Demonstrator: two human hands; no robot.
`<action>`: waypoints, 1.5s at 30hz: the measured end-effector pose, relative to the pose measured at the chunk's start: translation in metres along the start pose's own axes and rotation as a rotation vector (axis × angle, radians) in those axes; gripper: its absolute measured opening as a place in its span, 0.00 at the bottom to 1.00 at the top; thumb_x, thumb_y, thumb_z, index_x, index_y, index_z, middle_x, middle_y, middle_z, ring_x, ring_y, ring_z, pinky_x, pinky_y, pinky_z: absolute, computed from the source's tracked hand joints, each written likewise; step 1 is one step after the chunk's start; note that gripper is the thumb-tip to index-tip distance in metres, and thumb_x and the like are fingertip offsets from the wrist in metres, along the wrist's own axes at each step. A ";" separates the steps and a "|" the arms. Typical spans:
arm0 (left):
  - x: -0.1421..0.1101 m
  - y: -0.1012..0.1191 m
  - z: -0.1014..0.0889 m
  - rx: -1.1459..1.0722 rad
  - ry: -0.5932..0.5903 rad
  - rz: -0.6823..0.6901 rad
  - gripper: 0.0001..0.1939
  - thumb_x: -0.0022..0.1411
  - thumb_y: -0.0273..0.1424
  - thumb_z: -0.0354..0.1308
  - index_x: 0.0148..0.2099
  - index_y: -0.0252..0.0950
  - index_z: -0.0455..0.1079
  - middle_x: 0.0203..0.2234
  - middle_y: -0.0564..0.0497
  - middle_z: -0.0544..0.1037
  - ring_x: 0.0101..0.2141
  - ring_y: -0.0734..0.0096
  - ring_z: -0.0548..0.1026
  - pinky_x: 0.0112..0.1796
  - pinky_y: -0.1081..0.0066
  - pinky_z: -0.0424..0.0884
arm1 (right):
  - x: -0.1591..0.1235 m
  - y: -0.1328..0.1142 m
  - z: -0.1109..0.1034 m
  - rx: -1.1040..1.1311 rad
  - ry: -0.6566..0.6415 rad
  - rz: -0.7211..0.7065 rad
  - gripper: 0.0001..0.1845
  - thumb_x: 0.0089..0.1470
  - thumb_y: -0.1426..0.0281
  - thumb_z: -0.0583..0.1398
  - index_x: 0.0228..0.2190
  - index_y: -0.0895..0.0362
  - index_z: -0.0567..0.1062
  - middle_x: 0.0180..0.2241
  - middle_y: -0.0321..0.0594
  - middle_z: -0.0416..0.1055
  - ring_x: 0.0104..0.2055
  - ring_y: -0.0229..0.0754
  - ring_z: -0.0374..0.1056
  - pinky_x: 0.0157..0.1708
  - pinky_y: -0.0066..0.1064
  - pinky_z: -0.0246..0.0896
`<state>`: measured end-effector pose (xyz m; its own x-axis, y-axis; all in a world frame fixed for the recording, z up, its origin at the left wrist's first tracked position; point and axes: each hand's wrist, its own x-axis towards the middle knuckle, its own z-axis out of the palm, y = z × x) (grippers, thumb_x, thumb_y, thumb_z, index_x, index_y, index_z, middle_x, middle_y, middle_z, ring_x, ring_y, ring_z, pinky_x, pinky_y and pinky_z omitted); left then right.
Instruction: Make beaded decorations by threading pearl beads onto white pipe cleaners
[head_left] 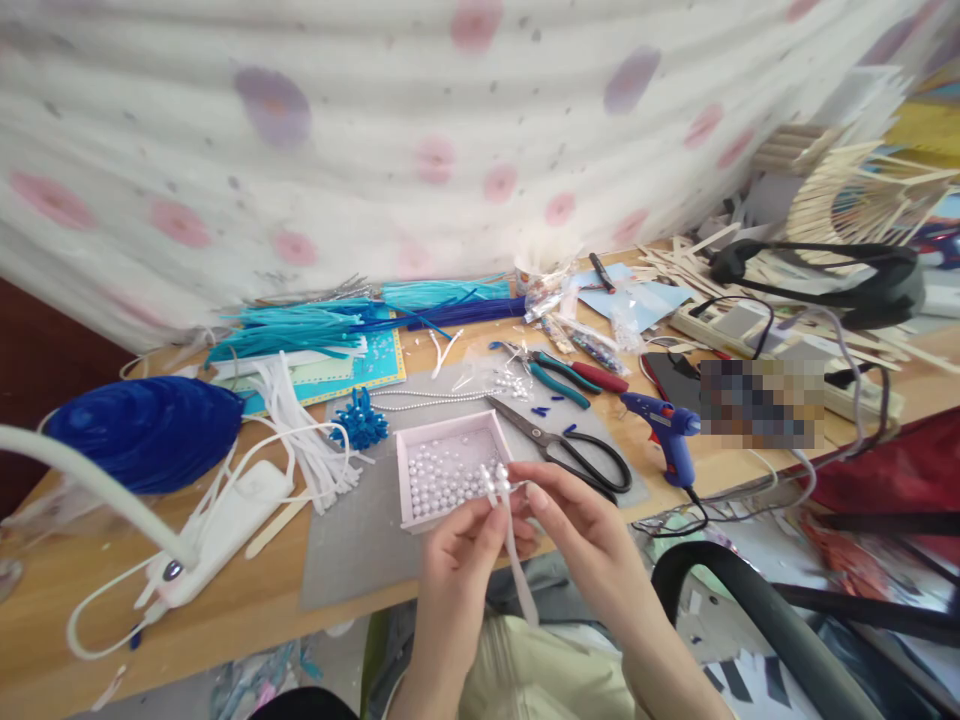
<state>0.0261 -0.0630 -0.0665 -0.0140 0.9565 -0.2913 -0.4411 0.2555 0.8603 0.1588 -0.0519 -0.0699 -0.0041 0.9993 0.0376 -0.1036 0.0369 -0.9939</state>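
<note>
My left hand [466, 545] pinches a white pipe cleaner [519, 575] whose lower end hangs down toward my lap. White pearl beads [495, 480] cluster at its upper end, between my two hands. The fingers of my right hand [577, 515] are closed on the same piece from the right, close to the beads. Exactly how the beads are fastened is too small to make out. Just behind my fingers stands a shallow pink box [406, 485] holding many loose pearl beads. Black-handled scissors [559, 440] lie right of the box.
Pliers [559, 380] and a blue glue gun [667, 430] lie to the right. Blue pipe cleaners [292, 325], white pipe cleaners [300, 430] and a blue tinsel-like flower [361, 420] are to the left. A white power strip [225, 530] with cords sits front left, near a lamp arm [97, 480].
</note>
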 end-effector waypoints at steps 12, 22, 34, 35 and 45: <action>0.005 0.018 0.009 -0.197 0.198 0.011 0.15 0.41 0.38 0.81 0.31 0.37 0.84 0.24 0.50 0.86 0.26 0.71 0.82 0.32 0.78 0.77 | -0.017 0.003 0.006 -0.313 -0.146 0.060 0.07 0.57 0.64 0.65 0.30 0.55 0.77 0.27 0.36 0.78 0.30 0.39 0.74 0.31 0.25 0.67; 0.012 0.014 -0.007 -0.138 0.105 0.007 0.17 0.48 0.43 0.77 0.36 0.38 0.86 0.29 0.44 0.88 0.29 0.62 0.85 0.33 0.73 0.80 | -0.021 0.004 0.008 -0.244 -0.115 0.051 0.17 0.61 0.57 0.63 0.29 0.56 0.83 0.26 0.39 0.79 0.28 0.40 0.70 0.25 0.24 0.64; 0.008 0.014 -0.007 0.019 0.097 0.084 0.15 0.53 0.43 0.74 0.37 0.38 0.87 0.29 0.45 0.88 0.31 0.59 0.85 0.39 0.67 0.80 | -0.018 0.000 0.000 -0.230 -0.108 0.097 0.21 0.60 0.54 0.64 0.25 0.57 0.82 0.22 0.39 0.77 0.25 0.40 0.69 0.26 0.28 0.64; 0.008 0.014 -0.008 0.019 0.091 0.084 0.15 0.53 0.44 0.74 0.37 0.38 0.87 0.29 0.45 0.88 0.30 0.59 0.85 0.39 0.67 0.80 | -0.018 -0.001 0.000 -0.233 -0.107 0.096 0.22 0.60 0.54 0.63 0.24 0.57 0.81 0.22 0.39 0.76 0.24 0.40 0.68 0.26 0.28 0.63; 0.016 0.013 -0.009 0.020 0.089 0.102 0.19 0.53 0.48 0.73 0.37 0.37 0.86 0.27 0.45 0.87 0.32 0.62 0.84 0.39 0.70 0.77 | -0.017 0.000 0.003 -0.264 -0.140 0.050 0.21 0.62 0.55 0.63 0.24 0.56 0.79 0.21 0.37 0.76 0.25 0.38 0.70 0.27 0.25 0.63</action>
<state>0.0120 -0.0454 -0.0638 -0.1374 0.9617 -0.2371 -0.4155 0.1613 0.8952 0.1557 -0.0693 -0.0702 -0.1415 0.9898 -0.0164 0.1622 0.0069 -0.9867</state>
